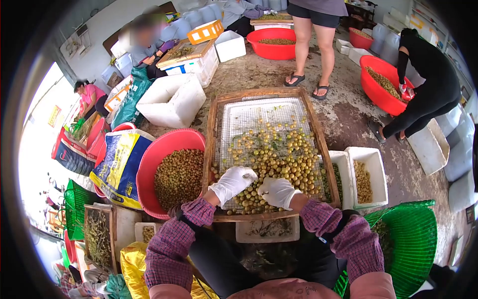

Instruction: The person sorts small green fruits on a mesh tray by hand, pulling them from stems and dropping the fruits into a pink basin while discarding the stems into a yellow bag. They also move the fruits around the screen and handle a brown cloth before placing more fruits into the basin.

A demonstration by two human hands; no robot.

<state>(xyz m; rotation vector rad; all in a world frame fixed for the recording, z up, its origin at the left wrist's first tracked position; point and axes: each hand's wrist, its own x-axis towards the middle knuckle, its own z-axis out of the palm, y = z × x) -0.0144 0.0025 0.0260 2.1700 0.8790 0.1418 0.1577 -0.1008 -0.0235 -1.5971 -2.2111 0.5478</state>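
Observation:
A wood-framed wire-mesh sieve (212,144) lies in front of me, with many small round yellow-green fruits (294,162) spread over its near and middle parts. My left hand (234,184), in a white glove, is over the near left of the sieve. Its fingers are curled together at the edge of the fruit pile. Also gloved in white, my right hand (278,193) rests low among the fruits near the front rail, fingers curled inward. Whatever either hand has in its fingers is hidden. White shows beneath the mesh.
Left of the sieve stands a red basin (147,174) of similar fruits. White foam boxes (374,174) with fruits stand at its right, and a green basket (411,239) is near my right knee. One person stands beyond the sieve; another bends over a red tub (371,94).

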